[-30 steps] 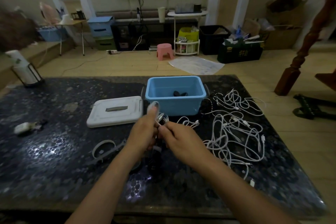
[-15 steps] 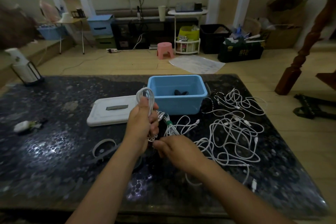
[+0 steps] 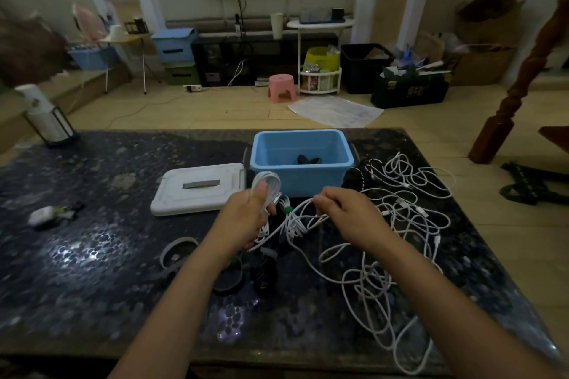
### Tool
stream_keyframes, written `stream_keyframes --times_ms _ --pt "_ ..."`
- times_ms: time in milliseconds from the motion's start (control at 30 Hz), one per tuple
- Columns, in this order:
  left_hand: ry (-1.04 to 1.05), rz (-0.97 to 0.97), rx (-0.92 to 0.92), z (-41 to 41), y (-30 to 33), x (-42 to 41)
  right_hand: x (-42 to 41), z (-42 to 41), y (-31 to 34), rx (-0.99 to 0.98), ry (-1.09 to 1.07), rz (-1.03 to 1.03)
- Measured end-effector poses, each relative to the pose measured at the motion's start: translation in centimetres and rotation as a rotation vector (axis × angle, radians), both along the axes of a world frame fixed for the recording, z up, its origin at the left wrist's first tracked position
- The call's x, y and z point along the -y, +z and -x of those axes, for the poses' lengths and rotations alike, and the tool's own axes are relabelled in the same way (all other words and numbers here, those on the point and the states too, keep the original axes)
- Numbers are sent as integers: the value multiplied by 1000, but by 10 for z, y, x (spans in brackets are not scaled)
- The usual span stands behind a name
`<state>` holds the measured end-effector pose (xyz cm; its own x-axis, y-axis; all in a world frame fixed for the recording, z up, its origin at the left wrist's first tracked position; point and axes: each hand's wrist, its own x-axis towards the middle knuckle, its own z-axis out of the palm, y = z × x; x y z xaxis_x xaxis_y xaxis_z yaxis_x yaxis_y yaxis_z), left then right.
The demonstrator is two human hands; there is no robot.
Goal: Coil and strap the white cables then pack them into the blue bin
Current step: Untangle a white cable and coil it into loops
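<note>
Head view: no legible writing; left hand [image 3: 246,218] grips white cable coil [image 3: 267,184].

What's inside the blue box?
Inside the blue bin lies one small dark thing on the bottom, too dim to name. No white cables are in it yet. The near wall hides the part of the floor closest to the person.

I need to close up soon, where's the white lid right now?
The white lid lies flat on the table, just left of the blue bin.
</note>
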<state>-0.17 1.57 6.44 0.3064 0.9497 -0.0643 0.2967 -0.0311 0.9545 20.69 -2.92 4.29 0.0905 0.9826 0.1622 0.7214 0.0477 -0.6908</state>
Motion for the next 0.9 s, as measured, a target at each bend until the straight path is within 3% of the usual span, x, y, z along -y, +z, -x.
stream_keyframes --times_ms 100,200,333,467,700,800,900 --pt "16 -164 -134 -9 -5 1 -2 3 3 -44 -48 -86" --pt "24 -240 -154 -11 -7 3 -2 5 5 -62 -66 -113" --pt "-75 -177 -214 -14 -9 11 0 8 9 -61 -65 -117" --pt "-129 -105 -160 -16 -15 9 0 4 10 -24 -112 -98" --pt "19 -54 -78 -8 -12 -1 -1 -14 9 41 46 160" --pt "80 -12 6 2 -5 -5 2 -23 13 -48 49 176" --pt "14 -54 -105 2 -1 2 3 -17 19 -130 -10 67"
